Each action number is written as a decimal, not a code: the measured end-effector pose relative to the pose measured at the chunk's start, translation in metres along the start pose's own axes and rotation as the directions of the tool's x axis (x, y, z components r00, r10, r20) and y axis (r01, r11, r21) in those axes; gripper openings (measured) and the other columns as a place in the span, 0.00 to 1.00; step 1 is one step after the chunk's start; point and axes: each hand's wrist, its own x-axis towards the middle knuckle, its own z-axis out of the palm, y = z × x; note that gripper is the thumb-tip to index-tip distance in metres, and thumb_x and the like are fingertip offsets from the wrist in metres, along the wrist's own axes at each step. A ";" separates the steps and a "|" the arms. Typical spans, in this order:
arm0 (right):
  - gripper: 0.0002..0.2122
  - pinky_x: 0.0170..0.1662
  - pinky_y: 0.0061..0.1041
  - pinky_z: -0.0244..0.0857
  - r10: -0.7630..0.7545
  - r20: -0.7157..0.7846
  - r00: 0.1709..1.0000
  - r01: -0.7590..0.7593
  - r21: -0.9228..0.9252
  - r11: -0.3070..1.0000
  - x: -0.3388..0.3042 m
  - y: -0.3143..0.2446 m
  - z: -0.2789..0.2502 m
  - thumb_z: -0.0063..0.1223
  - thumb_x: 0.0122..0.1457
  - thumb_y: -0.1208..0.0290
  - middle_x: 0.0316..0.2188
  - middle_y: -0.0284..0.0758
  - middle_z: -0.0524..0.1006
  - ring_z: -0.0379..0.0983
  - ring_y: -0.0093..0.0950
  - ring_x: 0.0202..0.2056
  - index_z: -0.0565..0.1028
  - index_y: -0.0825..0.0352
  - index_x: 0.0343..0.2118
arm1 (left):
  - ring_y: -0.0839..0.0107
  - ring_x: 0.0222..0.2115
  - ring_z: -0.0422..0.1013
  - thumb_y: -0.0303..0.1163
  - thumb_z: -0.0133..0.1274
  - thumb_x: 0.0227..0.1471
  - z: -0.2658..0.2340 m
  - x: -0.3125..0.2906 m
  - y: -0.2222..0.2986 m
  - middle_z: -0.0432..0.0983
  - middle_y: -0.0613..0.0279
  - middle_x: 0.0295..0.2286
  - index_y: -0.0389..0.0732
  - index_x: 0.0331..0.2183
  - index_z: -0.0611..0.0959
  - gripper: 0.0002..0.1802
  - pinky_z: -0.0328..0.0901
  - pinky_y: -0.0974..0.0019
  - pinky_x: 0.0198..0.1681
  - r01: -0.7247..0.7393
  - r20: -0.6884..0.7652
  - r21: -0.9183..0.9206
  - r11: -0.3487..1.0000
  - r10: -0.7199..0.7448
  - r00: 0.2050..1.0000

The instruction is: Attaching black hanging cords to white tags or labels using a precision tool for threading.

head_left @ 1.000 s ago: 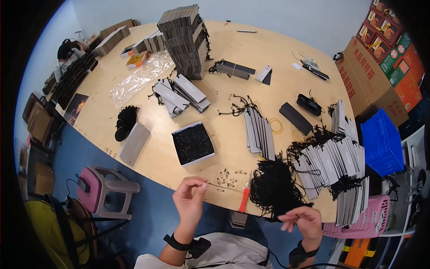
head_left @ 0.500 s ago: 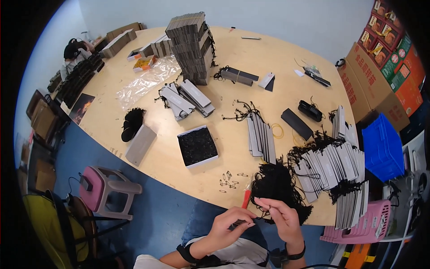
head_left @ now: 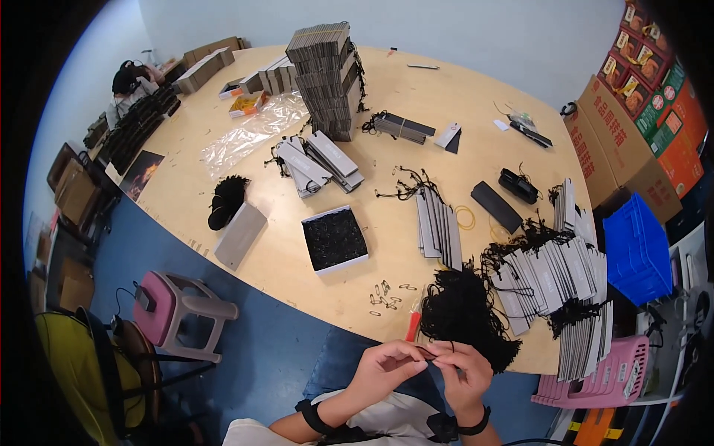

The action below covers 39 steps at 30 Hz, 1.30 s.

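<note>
My left hand (head_left: 388,369) and my right hand (head_left: 465,374) meet at the near table edge, fingertips pinched close together. Between them runs a thin black cord (head_left: 448,343), partly hidden by the fingers, and both hands are closed on it. Just beyond lies a large heap of black cords (head_left: 465,320). A red-handled tool (head_left: 413,325) rests beside the heap, behind my left hand. Several small pins (head_left: 384,297) are scattered on the wood farther off. An open white box (head_left: 335,241) full of small black pieces stands beyond the pins.
Grey tags with black strings (head_left: 550,279) spread at the right. More tags (head_left: 437,227) lie mid-table, near a tall banded stack (head_left: 323,82). A blue crate (head_left: 636,249) and a cardboard box (head_left: 617,141) stand to the right. A pink-topped stool (head_left: 160,305) is at left.
My right hand has moved left and closed with its fingertips against my left hand's, onto the cord. The view has shifted slightly.
</note>
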 end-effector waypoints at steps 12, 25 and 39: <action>0.08 0.39 0.26 0.75 -0.156 0.059 0.986 0.163 -0.128 0.978 -0.008 0.004 0.003 0.62 0.49 0.85 0.31 0.42 0.83 0.82 0.35 0.36 0.76 0.68 0.30 | 0.72 0.42 0.74 0.17 0.55 0.56 -0.011 0.008 -0.011 0.79 0.53 0.40 0.31 0.36 0.80 0.05 0.69 0.68 0.47 -0.132 -0.075 -0.008 0.991 0.131 0.988; 0.11 0.38 0.26 0.75 0.025 -0.300 0.954 -0.016 0.033 0.999 -0.007 0.014 0.017 0.62 0.48 0.90 0.31 0.42 0.81 0.78 0.30 0.33 0.74 0.70 0.32 | 0.71 0.40 0.74 0.18 0.56 0.54 -0.010 0.005 -0.005 0.78 0.52 0.43 0.34 0.35 0.80 0.05 0.69 0.68 0.46 0.061 -0.027 0.060 0.996 -0.059 0.998; 0.13 0.37 0.23 0.70 -0.019 -0.118 0.993 0.025 0.054 0.998 -0.029 0.012 0.026 0.61 0.49 0.89 0.28 0.42 0.82 0.73 0.27 0.29 0.71 0.66 0.33 | 0.64 0.40 0.77 0.17 0.58 0.52 -0.014 0.015 -0.005 0.80 0.50 0.38 0.33 0.33 0.80 0.05 0.70 0.62 0.49 -0.147 -0.112 -0.041 0.988 0.141 0.984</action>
